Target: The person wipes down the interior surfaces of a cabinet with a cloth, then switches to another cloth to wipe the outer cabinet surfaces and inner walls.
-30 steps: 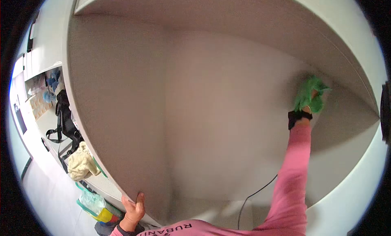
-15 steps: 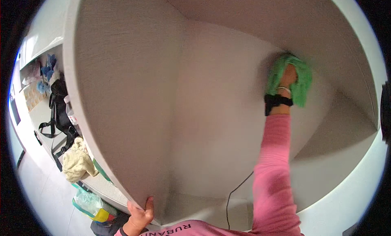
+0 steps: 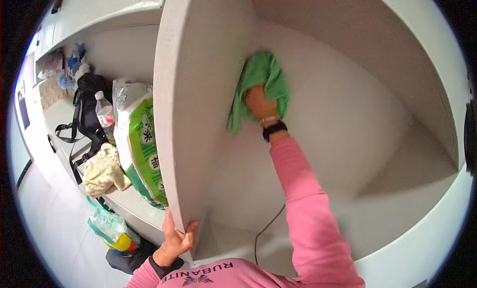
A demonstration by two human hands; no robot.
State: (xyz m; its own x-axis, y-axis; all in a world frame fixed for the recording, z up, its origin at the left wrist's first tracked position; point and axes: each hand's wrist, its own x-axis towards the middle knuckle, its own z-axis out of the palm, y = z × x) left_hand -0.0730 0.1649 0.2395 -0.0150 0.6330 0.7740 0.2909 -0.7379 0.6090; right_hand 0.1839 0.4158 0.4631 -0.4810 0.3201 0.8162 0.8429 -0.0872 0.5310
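Note:
A green cleaning cloth (image 3: 268, 74) is pressed against the back wall (image 3: 318, 104) of a pale cabinet compartment, near its left inner corner. My right hand (image 3: 261, 103) is closed over the cloth, which hangs out on both sides of the fingers. Low on the left, my left hand (image 3: 178, 238) grips the front edge of the upright cabinet panel (image 3: 171, 139), thumb on the inner face and fingers around the outside.
Left of the panel, a shelf carries a green and white rice bag (image 3: 141, 144), a plastic bottle (image 3: 105, 116), a black strapped bag (image 3: 88, 104) and a cream cloth (image 3: 104, 171). Below stands a bag with clear plastic (image 3: 110, 227). A black cable (image 3: 263, 229) runs along the compartment's bottom.
My right hand has moved left across the back wall with the green cloth. The view has shifted, so more of the left shelf shows. My left hand still holds the panel edge.

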